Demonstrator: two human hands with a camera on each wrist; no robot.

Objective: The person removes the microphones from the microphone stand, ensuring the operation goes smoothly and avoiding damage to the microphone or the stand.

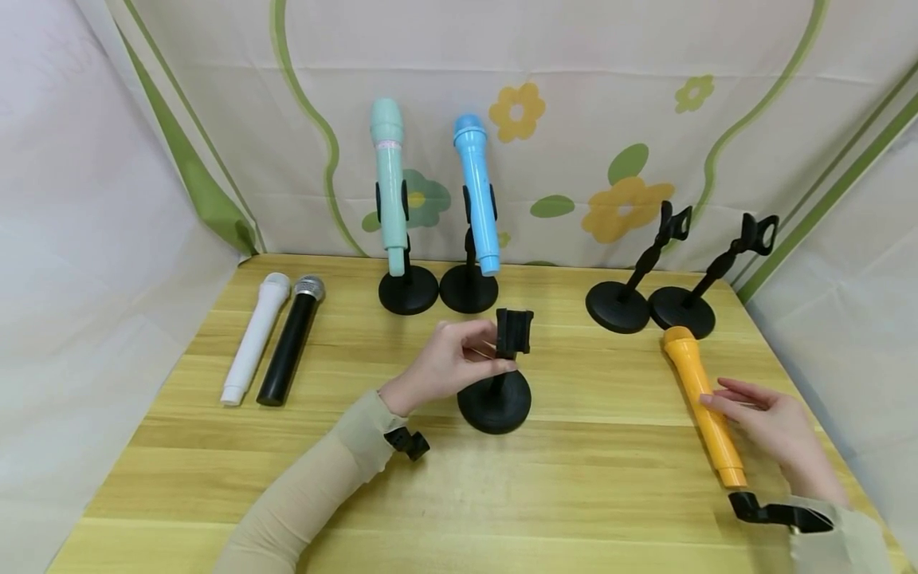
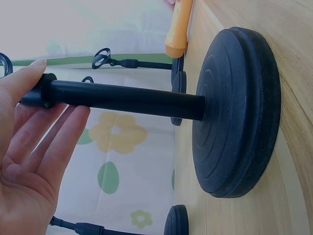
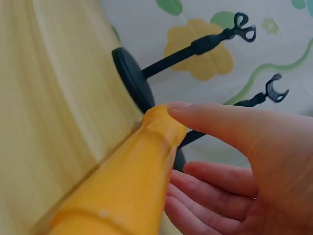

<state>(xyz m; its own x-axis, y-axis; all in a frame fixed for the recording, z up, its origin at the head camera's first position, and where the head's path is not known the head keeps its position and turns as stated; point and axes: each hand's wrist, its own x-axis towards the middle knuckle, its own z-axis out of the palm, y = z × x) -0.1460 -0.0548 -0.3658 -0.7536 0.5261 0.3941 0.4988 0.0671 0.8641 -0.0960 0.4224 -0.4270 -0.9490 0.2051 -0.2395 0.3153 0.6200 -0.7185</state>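
Note:
My left hand (image 1: 459,359) grips the upper stem of a black desktop microphone stand (image 1: 495,405), just below its clip. In the left wrist view, thumb and fingers lie on either side of the stem's collar, and the round base (image 2: 234,112) is at the tabletop. An orange microphone (image 1: 699,395) lies slanted on the table at the right. Beside it is my right hand (image 1: 778,426), its thumb tip right at the microphone's body and its other fingers loosely bent along the side. The right wrist view shows the thumb overlapping the orange microphone (image 3: 122,181).
At the back, a mint green microphone (image 1: 390,183) and a blue microphone (image 1: 476,191) rest in black stands. Two bare stands (image 1: 618,305) (image 1: 683,311) are at the back right. A white microphone (image 1: 256,339) and a black microphone (image 1: 290,343) lie at left. Printed curtain (image 1: 574,48) borders the table.

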